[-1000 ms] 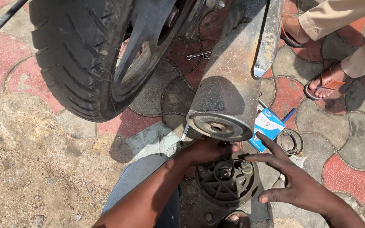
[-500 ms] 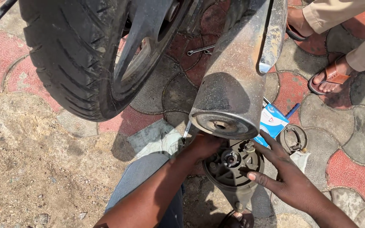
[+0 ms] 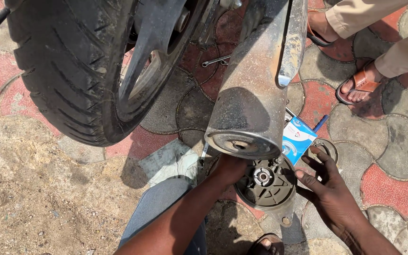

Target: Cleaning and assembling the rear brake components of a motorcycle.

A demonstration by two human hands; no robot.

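A round grey brake drum plate (image 3: 266, 185) with a metal hub in its middle lies on the paving under the end of a motorcycle's dusty exhaust pipe (image 3: 253, 101). My left hand (image 3: 227, 169) grips the plate's left edge, partly hidden under the exhaust. Fingers of my right hand (image 3: 326, 185) press against the plate's right edge. My knee in blue jeans (image 3: 159, 208) is below.
The black rear tyre (image 3: 76, 66) stands at upper left. A blue and white box (image 3: 297, 139) and a metal ring part (image 3: 326, 148) lie by the plate. A spanner (image 3: 216, 60) lies farther off. Another person's sandalled feet (image 3: 355, 82) stand at upper right. Sandy ground is left.
The view has shifted up and closer. My right hand moved in from spread open beside the plate to holding its right edge; the plate sits higher under the exhaust.
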